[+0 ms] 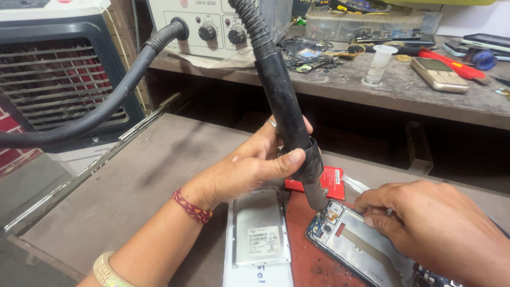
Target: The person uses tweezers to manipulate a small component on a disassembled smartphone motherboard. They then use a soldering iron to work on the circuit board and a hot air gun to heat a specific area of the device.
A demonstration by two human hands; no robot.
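Note:
My left hand (pixel 255 162) grips a black hot-air gun handle (pixel 284 101) whose metal nozzle (pixel 317 199) points down at the top corner of an opened phone (pixel 353 247) with its back off. The black ribbed hose (pixel 95 114) runs from the handle up to a beige station (pixel 204 26). My right hand (pixel 425 223) rests on the phone's upper right edge, fingers curled against it; whether it pinches a small tool is hidden. A silver metal plate with a white label (pixel 258 228) lies just left of the phone.
A red mat (pixel 305 263) lies under the phone, with a small red card (pixel 329 180) behind it. The raised shelf (pixel 404 87) holds a gold keypad phone (pixel 440 74), a white bottle (pixel 380 64), a clear parts box (pixel 372 21) and circuit scraps. An air cooler (pixel 56 79) stands at left.

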